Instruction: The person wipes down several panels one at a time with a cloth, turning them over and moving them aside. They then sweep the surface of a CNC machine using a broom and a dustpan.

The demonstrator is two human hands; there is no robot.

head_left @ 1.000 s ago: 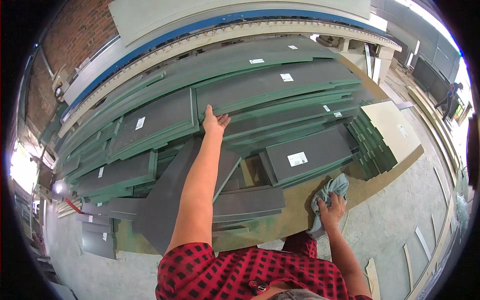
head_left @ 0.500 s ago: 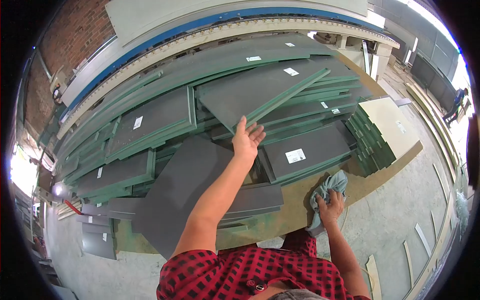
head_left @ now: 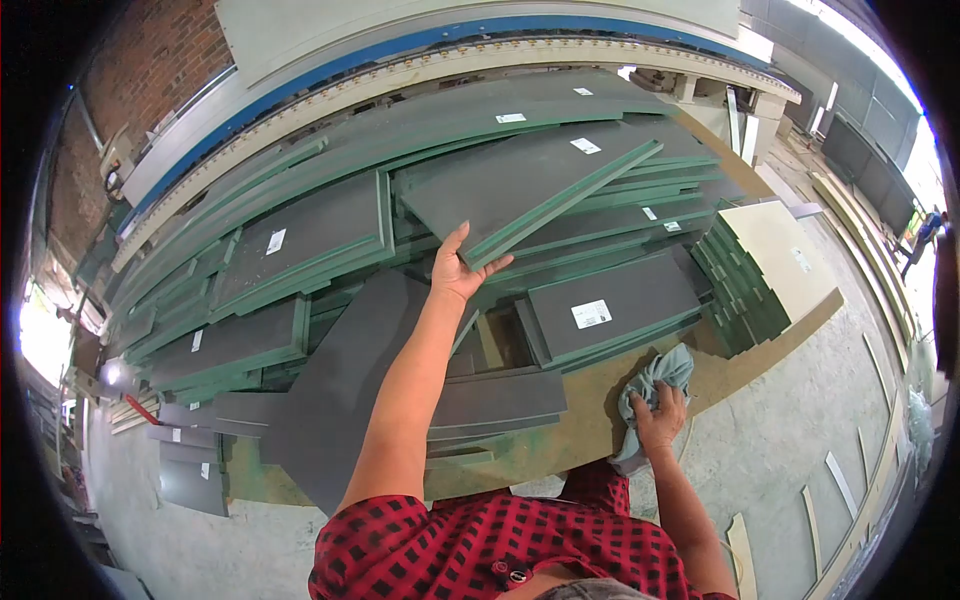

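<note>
Daylight glares white at both sides of my head view (head_left: pixel 45 330); fisheye distortion bends its black-rimmed edges.

Hands: two, one left hand (head_left: pixel 462 268) and one right hand (head_left: pixel 660 415).
Table: one table (head_left: pixel 700 375).
Slanted panel: one slanted panel (head_left: pixel 520 185), at the left hand.
Cloth: one cloth (head_left: pixel 672 368), by the near edge.
Dark panels: many dark panels (head_left: pixel 620 295), overlapping too much to count.
Cream stack: one cream stack (head_left: pixel 775 245) toward the right edge, its layers too jumbled to number.
White labels: eight clear white labels (head_left: pixel 591 314) on dark panels across the table; one more on the cream stack.
Floor strips: at least three floor strips (head_left: pixel 841 483), right of the table.
</note>
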